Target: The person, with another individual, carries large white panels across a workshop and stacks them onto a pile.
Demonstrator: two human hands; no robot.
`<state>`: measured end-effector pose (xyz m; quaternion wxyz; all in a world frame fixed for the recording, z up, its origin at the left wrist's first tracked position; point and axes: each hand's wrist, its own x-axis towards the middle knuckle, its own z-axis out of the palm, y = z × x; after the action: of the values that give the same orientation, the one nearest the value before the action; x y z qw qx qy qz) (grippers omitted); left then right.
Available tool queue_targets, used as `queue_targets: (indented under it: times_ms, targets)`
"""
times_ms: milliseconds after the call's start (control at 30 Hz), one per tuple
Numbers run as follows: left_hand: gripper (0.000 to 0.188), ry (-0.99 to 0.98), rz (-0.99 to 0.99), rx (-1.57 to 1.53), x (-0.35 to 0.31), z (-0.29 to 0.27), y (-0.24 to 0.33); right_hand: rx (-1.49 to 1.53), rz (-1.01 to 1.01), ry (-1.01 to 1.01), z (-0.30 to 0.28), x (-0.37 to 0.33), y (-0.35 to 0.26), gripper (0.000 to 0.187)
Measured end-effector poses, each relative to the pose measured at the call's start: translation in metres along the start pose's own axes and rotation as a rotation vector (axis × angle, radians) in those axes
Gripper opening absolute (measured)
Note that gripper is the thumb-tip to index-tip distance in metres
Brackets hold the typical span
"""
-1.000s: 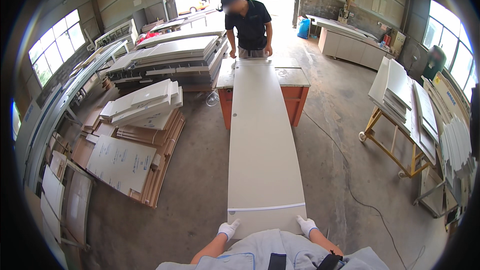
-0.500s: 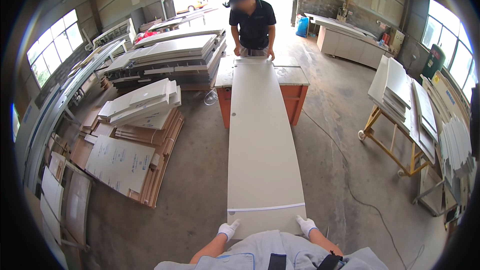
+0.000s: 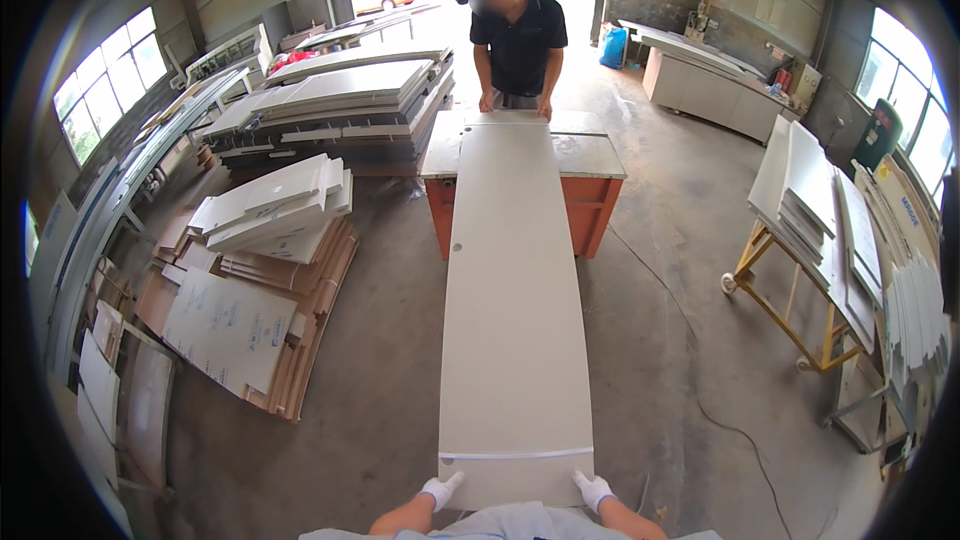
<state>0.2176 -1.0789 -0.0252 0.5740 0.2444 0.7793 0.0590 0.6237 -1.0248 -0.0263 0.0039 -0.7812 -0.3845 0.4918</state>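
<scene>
A long pale door-like panel (image 3: 515,320) stretches away from me, with a white strip across it near my end and small round marks along its left edge. My left hand (image 3: 442,490), in a white glove, grips the near left edge, thumb on top. Gloved likewise, my right hand (image 3: 594,490) is closed on the near right edge. The fingers under the panel are hidden. Beyond its middle, the panel lies over a worktable (image 3: 592,162) with orange sides. At the far end a person (image 3: 517,40) in a dark shirt and cap has both hands on the panel.
To the left, white boards (image 3: 228,325) lie on brown sheets, with a larger panel stack (image 3: 340,100) behind. A wheeled yellow rack (image 3: 790,290) of panels stands right. A cable (image 3: 700,400) runs along the floor on the right. A bench (image 3: 710,90) stands far right.
The near end of the panel and both my hands now sit lower and slightly left in view. The far person leans forward more, hands still at the panel's end.
</scene>
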Motion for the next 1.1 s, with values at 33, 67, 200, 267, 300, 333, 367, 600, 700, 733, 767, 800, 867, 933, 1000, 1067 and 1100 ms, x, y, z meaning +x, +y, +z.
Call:
queue_targets:
  times_ms: [33,67,200,267,300,333,367,600,700,733,767,800,867,933,1000,1067,1100]
  targets:
    - [0.094,0.021,-0.016,0.006,-0.029,-0.006,0.021,0.032,0.002,-0.020,-0.002,-0.003,-0.007,0.080]
    - [0.092,0.048,-0.042,-0.003,-0.045,-0.013,0.029,0.049,-0.002,-0.051,-0.007,-0.021,-0.023,0.079]
    - [0.079,-0.041,-0.049,-0.095,-0.034,-0.002,0.032,0.074,-0.009,-0.054,-0.014,-0.004,-0.002,0.075]
    - [0.072,-0.095,-0.041,-0.190,-0.030,0.007,0.031,0.045,0.025,-0.051,-0.020,0.006,0.001,0.074]
    - [0.070,-0.102,-0.042,-0.228,-0.024,0.013,0.034,0.078,0.035,-0.052,-0.023,0.010,-0.001,0.076]
    - [0.068,-0.109,-0.043,-0.266,-0.016,0.018,0.037,0.111,0.047,-0.053,-0.026,0.015,-0.003,0.078]
    - [0.066,-0.115,-0.045,-0.303,-0.011,0.023,0.039,0.144,0.059,-0.053,-0.030,0.018,-0.004,0.080]
    - [0.077,-0.039,0.021,-0.228,0.011,-0.002,0.111,0.127,-0.003,0.013,-0.070,0.049,-0.087,0.080]
    - [0.079,0.069,0.042,-0.186,-0.014,-0.045,0.182,0.064,-0.050,0.082,-0.099,0.039,-0.147,0.079]
    - [0.079,0.087,0.046,-0.264,-0.001,-0.053,0.186,0.076,-0.043,0.087,-0.104,0.047,-0.166,0.079]
    - [0.079,0.106,0.048,-0.340,0.012,-0.061,0.188,0.072,-0.062,0.109,-0.108,0.046,-0.180,0.078]
    - [0.073,0.135,0.047,-0.425,0.017,-0.074,0.200,0.072,-0.085,0.138,-0.117,0.031,-0.219,0.077]
    - [0.065,0.115,0.113,-0.639,0.037,-0.103,0.212,0.117,-0.126,0.169,-0.118,0.036,-0.262,0.074]
    - [0.050,0.091,0.187,-0.880,0.040,-0.141,0.243,0.194,-0.151,0.178,-0.113,0.062,-0.287,0.071]
    - [0.046,0.050,0.235,-1.034,0.062,-0.178,0.265,0.282,-0.206,0.197,-0.106,0.063,-0.338,0.071]
    - [0.039,0.001,0.260,-1.136,0.092,-0.224,0.278,0.317,-0.210,0.189,-0.092,0.056,-0.401,0.070]
    - [0.037,-0.018,0.265,-1.206,0.099,-0.250,0.291,0.305,-0.183,0.181,-0.087,0.052,-0.433,0.070]
